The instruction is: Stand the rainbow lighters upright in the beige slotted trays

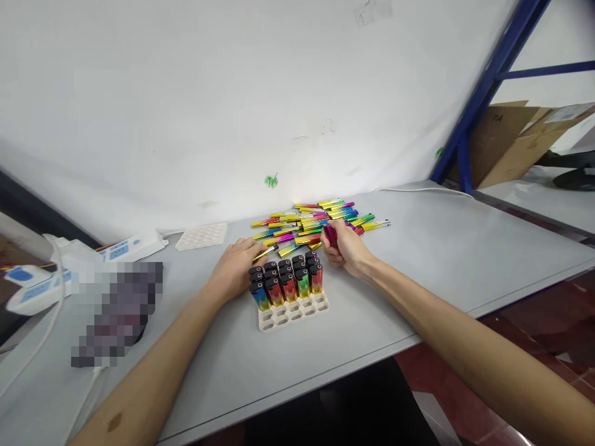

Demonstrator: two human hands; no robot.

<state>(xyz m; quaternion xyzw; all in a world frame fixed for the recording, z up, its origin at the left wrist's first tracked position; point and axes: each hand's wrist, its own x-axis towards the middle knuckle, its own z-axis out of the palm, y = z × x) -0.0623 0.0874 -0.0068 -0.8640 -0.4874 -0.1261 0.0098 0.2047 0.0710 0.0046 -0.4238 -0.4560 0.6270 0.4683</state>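
Above the grey surface (372, 322), the right hand (346, 249) is wrapped around a shiny magenta lighter (330, 235); the left hand (233, 266) lies at a metallic gold lighter (264, 253) beside the white, oval-pocketed rack (289, 321), its grip unclear. Keep each lighter upright and square to its pocket.

Both your left hand (235, 266) and right hand (346, 248) are bare, as are your slender left forearm (179, 347) and right forearm (446, 331); a small, dark, rounded mark (114, 422) shows on the left one.
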